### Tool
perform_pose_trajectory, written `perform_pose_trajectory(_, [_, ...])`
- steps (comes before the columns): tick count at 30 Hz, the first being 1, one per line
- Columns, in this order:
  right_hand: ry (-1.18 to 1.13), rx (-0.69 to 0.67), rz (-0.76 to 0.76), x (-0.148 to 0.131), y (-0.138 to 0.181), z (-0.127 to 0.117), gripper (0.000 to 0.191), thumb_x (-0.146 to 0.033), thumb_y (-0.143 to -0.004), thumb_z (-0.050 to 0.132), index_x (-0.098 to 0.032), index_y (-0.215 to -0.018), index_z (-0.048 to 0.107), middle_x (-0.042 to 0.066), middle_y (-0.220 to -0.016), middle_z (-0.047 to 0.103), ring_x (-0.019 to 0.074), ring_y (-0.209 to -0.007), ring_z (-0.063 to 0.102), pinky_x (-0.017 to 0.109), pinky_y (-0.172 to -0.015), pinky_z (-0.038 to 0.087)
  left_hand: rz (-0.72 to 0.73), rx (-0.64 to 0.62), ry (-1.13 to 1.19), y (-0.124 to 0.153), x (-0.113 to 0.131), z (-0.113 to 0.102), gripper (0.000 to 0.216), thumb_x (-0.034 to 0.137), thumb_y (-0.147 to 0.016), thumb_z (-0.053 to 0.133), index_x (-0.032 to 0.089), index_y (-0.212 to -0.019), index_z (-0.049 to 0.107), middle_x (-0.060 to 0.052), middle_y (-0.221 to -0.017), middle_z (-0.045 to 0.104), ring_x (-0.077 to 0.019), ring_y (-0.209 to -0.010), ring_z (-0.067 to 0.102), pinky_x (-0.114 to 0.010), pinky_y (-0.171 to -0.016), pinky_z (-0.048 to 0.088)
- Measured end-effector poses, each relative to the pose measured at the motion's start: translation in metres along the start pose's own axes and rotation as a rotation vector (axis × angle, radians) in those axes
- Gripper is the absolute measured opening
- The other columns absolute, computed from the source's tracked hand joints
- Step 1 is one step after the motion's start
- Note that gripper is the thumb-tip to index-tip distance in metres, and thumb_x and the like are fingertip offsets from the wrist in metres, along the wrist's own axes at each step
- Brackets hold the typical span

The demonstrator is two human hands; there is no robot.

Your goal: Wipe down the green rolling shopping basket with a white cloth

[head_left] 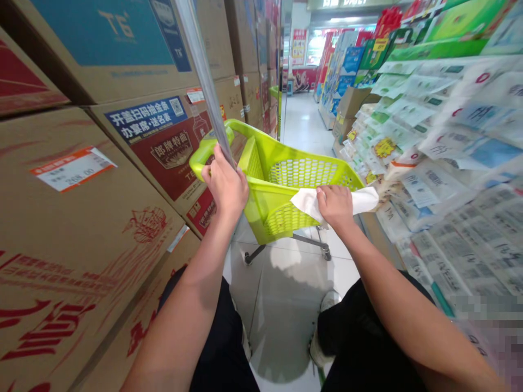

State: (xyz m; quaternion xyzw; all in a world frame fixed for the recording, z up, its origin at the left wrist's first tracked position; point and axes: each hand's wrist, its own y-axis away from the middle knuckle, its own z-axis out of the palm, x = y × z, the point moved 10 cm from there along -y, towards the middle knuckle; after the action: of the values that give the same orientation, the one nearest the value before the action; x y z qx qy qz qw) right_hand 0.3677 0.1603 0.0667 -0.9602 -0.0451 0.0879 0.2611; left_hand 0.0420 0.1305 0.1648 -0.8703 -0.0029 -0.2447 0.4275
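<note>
Both forearms reach out over bent knees in dark trousers toward a lime-green shopping cart (286, 179) standing in a narrow aisle, with bare pale floor (286, 294) under it. Stacked cardboard cartons (81, 218) wall the left edge and shelves of packaged goods (449, 152) crowd the right. Left hand (225, 185) is closed around a slanting metal pole (204, 76) at the cart's handle, while right hand (335, 206) presses a white cloth (359, 200) against the basket's near rim, fingers curled on it.
</note>
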Motion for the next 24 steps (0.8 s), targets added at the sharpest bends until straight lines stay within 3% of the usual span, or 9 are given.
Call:
perform_pose_trajectory(3, [-0.185,0.027,-0.085,-0.056,0.003,-0.004,0.049,-0.043,-0.109,0.032,-0.018,-0.118,0.073,0.014,-0.115,0.073,0.0312,-0.111,0.059,0.044,-0.102,0.036,0.045,-0.015,-0.060,0.004,0.014,0.002,0.081,0.029,-0.094,0.050,0.000,-0.163,0.020,-0.031,-0.148,0.056,-0.0404,-0.137,0.054,-0.058,-0.120,0.030])
perform_pose_trajectory(7, [-0.481,0.113,-0.261,-0.146,0.008,-0.028,0.055,-0.051,-0.107,0.041,-0.017,-0.148,0.055,0.013,-0.140,0.066,0.0299,-0.127,0.055,0.043,-0.111,0.037,0.107,-0.007,-0.086,0.014,0.033,0.000,0.077,0.026,-0.094,0.048,-0.001,-0.162,0.023,-0.031,-0.155,0.051,-0.0395,-0.138,0.054,-0.055,-0.118,0.032])
perform_pose_trajectory(9, [-0.522,0.105,-0.332,-0.169,0.010,-0.035,0.058,-0.053,-0.107,0.043,-0.019,-0.152,0.051,0.012,-0.144,0.063,0.0294,-0.130,0.055,0.043,-0.113,0.036,0.119,0.008,-0.072,0.016,0.034,-0.003,0.074,0.027,-0.096,0.047,0.002,-0.162,0.025,-0.029,-0.153,0.054,-0.0379,-0.136,0.056,-0.053,-0.117,0.034])
perform_pose_trajectory(11, [-0.491,0.066,-0.393,-0.171,0.010,-0.035,0.058,-0.052,-0.108,0.040,-0.020,-0.156,0.048,0.012,-0.146,0.063,0.0290,-0.131,0.055,0.043,-0.112,0.037,0.132,0.017,-0.056,0.016,0.030,-0.005,0.074,0.030,-0.097,0.047,0.004,-0.162,0.026,-0.027,-0.149,0.057,-0.0367,-0.133,0.058,-0.052,-0.116,0.035])
perform_pose_trajectory(14, [-0.349,0.003,-0.350,-0.134,0.002,-0.020,0.055,-0.050,-0.110,0.032,-0.020,-0.150,0.056,0.012,-0.136,0.069,0.0300,-0.123,0.059,0.043,-0.106,0.039,0.151,0.016,-0.045,0.011,0.017,-0.006,0.077,0.033,-0.096,0.049,0.004,-0.163,0.024,-0.025,-0.140,0.063,-0.0355,-0.127,0.061,-0.051,-0.114,0.037])
perform_pose_trajectory(17, [-0.155,-0.081,-0.185,-0.065,-0.008,0.002,0.054,-0.049,-0.110,0.029,-0.019,-0.119,0.073,0.013,-0.116,0.075,0.0311,-0.109,0.063,0.042,-0.096,0.040,0.152,0.018,-0.042,0.005,0.003,-0.007,0.079,0.035,-0.095,0.050,0.005,-0.163,0.024,-0.024,-0.136,0.065,-0.0348,-0.123,0.062,-0.050,-0.114,0.037])
perform_pose_trajectory(21, [0.058,-0.086,0.029,0.024,-0.013,0.008,0.059,-0.045,-0.109,0.026,-0.013,-0.101,0.076,0.019,-0.106,0.076,0.0319,-0.101,0.065,0.042,-0.090,0.040,0.133,0.024,-0.050,0.002,-0.002,-0.009,0.078,0.033,-0.096,0.048,0.005,-0.164,0.023,-0.025,-0.138,0.063,-0.0364,-0.125,0.061,-0.053,-0.114,0.036])
perform_pose_trajectory(24, [0.097,-0.052,0.059,0.042,-0.010,0.006,0.059,-0.043,-0.109,0.026,-0.011,-0.106,0.075,0.021,-0.109,0.075,0.0336,-0.104,0.064,0.044,-0.093,0.040,0.109,0.018,-0.059,0.002,0.000,-0.009,0.081,0.036,-0.095,0.048,0.001,-0.163,0.022,-0.027,-0.137,0.062,-0.0389,-0.127,0.059,-0.055,-0.114,0.034])
